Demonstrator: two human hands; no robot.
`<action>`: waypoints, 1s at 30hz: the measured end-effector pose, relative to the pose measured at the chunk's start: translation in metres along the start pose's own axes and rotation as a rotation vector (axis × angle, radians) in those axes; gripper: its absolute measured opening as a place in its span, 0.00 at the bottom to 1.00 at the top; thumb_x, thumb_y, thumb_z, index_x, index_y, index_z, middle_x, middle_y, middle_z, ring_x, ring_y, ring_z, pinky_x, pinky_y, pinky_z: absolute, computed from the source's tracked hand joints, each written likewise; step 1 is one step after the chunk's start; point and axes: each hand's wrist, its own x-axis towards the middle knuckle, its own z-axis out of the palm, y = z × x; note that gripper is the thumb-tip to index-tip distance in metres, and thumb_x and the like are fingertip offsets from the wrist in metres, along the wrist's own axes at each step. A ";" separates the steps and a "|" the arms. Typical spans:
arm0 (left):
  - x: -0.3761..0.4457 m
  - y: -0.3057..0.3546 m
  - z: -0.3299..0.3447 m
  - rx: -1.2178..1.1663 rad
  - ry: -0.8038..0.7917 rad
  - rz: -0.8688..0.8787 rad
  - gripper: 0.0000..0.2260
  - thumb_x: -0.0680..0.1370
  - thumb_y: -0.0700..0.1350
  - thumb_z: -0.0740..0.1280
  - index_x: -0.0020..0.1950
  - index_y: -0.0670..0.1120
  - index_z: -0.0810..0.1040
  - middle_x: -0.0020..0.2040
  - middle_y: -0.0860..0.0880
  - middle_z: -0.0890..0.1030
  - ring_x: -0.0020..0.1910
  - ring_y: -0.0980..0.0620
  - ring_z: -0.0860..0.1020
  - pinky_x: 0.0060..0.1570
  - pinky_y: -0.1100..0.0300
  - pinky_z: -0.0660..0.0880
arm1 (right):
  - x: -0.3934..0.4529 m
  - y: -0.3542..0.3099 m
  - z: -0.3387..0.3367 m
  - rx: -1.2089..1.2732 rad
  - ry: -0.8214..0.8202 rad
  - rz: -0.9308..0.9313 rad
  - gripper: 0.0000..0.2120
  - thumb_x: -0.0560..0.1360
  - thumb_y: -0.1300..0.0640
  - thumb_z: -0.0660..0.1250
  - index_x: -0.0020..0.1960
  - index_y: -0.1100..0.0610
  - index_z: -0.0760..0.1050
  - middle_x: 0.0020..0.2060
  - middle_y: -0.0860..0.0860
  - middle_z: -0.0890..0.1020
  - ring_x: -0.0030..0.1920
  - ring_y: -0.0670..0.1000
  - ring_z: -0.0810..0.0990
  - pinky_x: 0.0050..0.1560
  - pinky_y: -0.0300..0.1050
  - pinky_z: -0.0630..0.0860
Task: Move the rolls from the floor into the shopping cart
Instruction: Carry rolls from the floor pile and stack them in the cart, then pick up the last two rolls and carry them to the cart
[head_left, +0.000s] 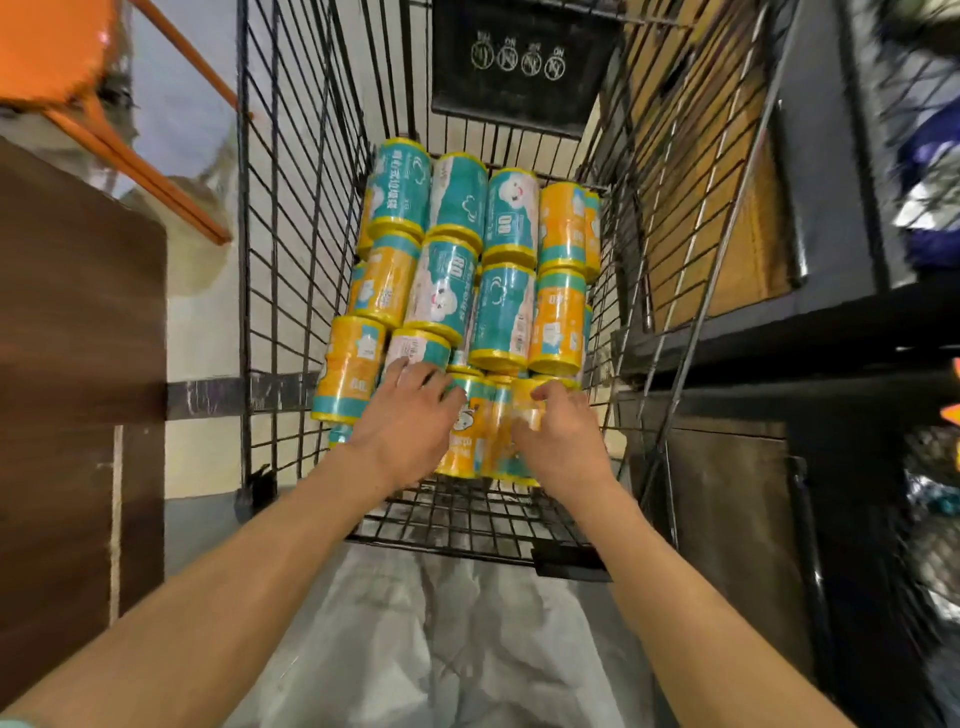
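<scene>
Several teal and yellow wrapped rolls (501, 306) lie packed in rows inside the black wire shopping cart (291, 218). Both my arms reach into the cart. My left hand (410, 415) rests with spread fingers on a pale roll (415, 351) and on the nearest yellow rolls. My right hand (558, 436) grips a yellow and teal roll (493, 441) at the near end of the pile, its fingers curled round the roll's right side. The parts of the rolls under my hands are hidden.
A brown wooden panel (78, 364) stands left of the cart. An orange stool (57, 47) is at the top left. Dark shelving with cardboard (727, 223) runs along the right. A grey sack or cloth (457, 639) lies on the floor below the cart's near end.
</scene>
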 end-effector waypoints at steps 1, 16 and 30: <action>-0.003 -0.001 -0.009 0.002 -0.010 -0.005 0.19 0.74 0.49 0.70 0.63 0.45 0.78 0.60 0.44 0.81 0.65 0.39 0.74 0.69 0.39 0.67 | -0.004 -0.003 -0.007 -0.100 -0.013 -0.054 0.20 0.78 0.53 0.68 0.67 0.57 0.71 0.62 0.58 0.76 0.64 0.60 0.74 0.61 0.52 0.72; -0.049 0.041 -0.185 0.063 -0.021 -0.038 0.24 0.81 0.48 0.61 0.77 0.46 0.64 0.68 0.44 0.74 0.69 0.41 0.70 0.67 0.47 0.67 | -0.101 -0.051 -0.121 -0.508 0.003 -0.304 0.23 0.79 0.47 0.63 0.70 0.55 0.68 0.63 0.57 0.76 0.64 0.62 0.75 0.59 0.57 0.77; -0.072 0.068 -0.263 0.168 0.130 0.452 0.19 0.79 0.47 0.60 0.70 0.48 0.70 0.65 0.46 0.77 0.66 0.42 0.73 0.63 0.47 0.69 | -0.261 -0.068 -0.140 -0.315 0.415 0.065 0.18 0.79 0.46 0.62 0.66 0.53 0.71 0.62 0.56 0.76 0.64 0.61 0.74 0.60 0.56 0.75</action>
